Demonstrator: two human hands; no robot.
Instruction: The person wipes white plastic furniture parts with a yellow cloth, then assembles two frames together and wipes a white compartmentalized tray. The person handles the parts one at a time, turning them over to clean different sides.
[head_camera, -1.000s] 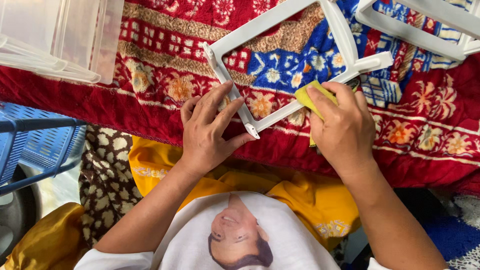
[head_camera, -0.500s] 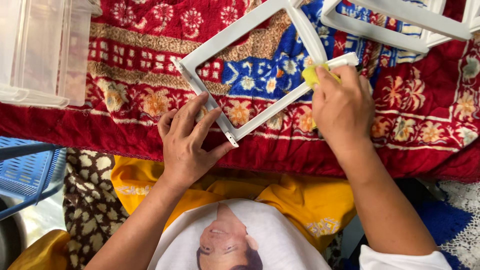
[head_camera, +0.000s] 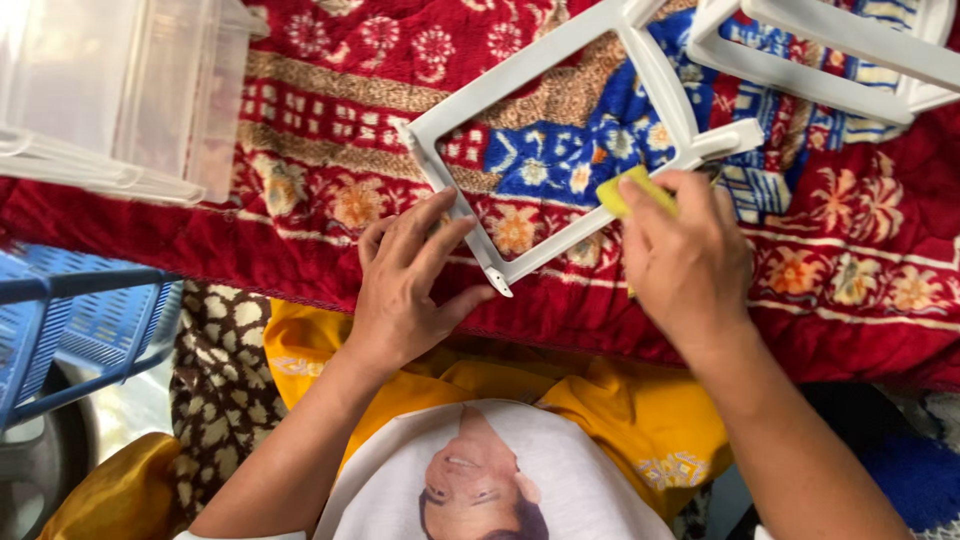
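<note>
The right hand (head_camera: 688, 262) pinches a yellow sponge (head_camera: 632, 193) against a white plastic frame (head_camera: 560, 150) at centre frame; the left hand (head_camera: 405, 285), fingers spread flat, pins the frame's lower-left corner to a red patterned cloth (head_camera: 850, 270). Pressed too hard, the unclamped frame could skid sideways across the loose fabric.

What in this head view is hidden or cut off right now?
- Yellow sponge: mostly covered by the right hand; its full shape is unclear.
- White plastic frame: top runs past the picture's upper edge; the left hand covers part of its near bar.
- Clear plastic bin: cut off at the left and top edges.
</note>
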